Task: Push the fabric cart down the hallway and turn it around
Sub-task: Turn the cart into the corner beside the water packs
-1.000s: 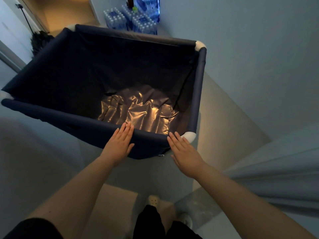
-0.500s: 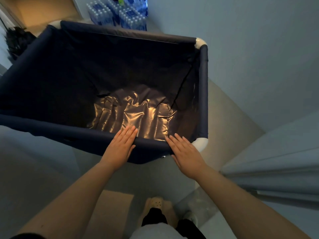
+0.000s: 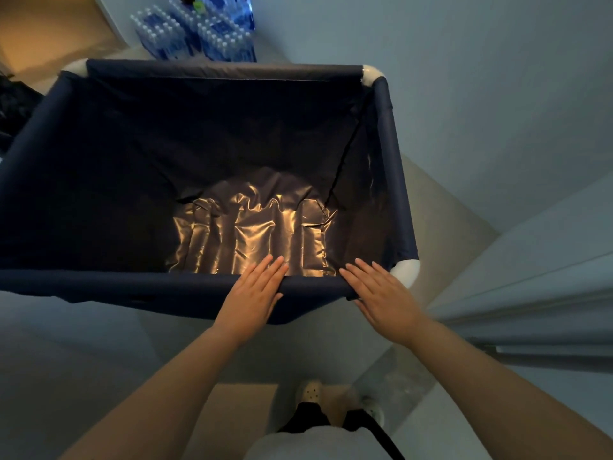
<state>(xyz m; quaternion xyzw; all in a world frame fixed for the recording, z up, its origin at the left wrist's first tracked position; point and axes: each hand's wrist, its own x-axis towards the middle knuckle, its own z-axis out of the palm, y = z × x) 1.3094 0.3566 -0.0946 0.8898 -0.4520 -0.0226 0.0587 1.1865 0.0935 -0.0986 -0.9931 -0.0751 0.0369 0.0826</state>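
Note:
A dark navy fabric cart (image 3: 394, 167) with white corner joints fills the upper middle of the head view. It holds nothing, and its shiny liner floor is wrinkled. My left hand (image 3: 255, 293) lies flat on the near rim, fingers together and pointing forward. My right hand (image 3: 381, 293) lies flat on the same rim, close to the near right white corner. Neither hand wraps around the rail; both palms press on top of it.
Shrink-wrapped packs of water bottles (image 3: 195, 34) stand on the floor just beyond the cart's far rim. A pale wall (image 3: 481, 94) runs along the right. A door frame edge (image 3: 530, 310) juts in at right. A dark object (image 3: 16, 101) sits at far left.
The cart has swung so its far rim now sits squarer to me, and the water packs have shifted toward the centre. Both hands stayed flat on the near rim.

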